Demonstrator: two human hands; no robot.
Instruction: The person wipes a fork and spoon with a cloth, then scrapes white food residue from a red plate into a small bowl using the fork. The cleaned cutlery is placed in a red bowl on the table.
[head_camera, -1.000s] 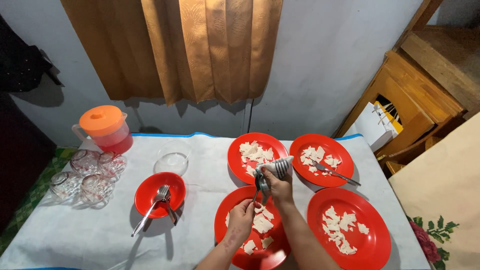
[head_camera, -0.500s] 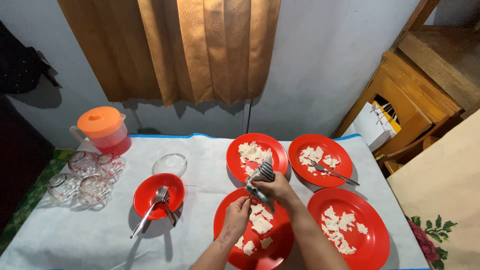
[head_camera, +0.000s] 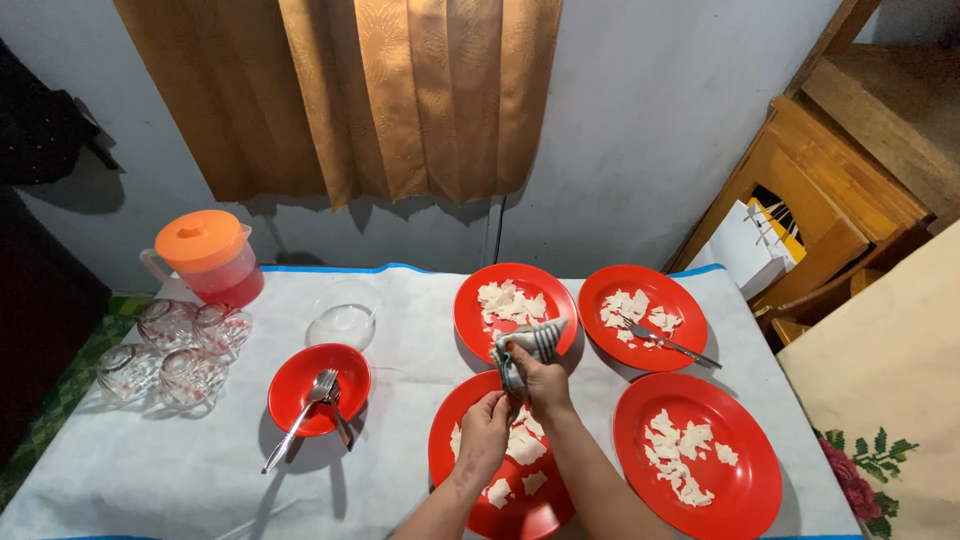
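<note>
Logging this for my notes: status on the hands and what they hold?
Both hands closed on a grey striped cloth. Held above the near red round plate. Nothing in the way.

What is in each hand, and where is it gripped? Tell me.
The right hand grips a bunched grey striped cloth around its lower part. The left hand fingers pinch something at the cloth's lower end; what it is cannot be told.
</note>
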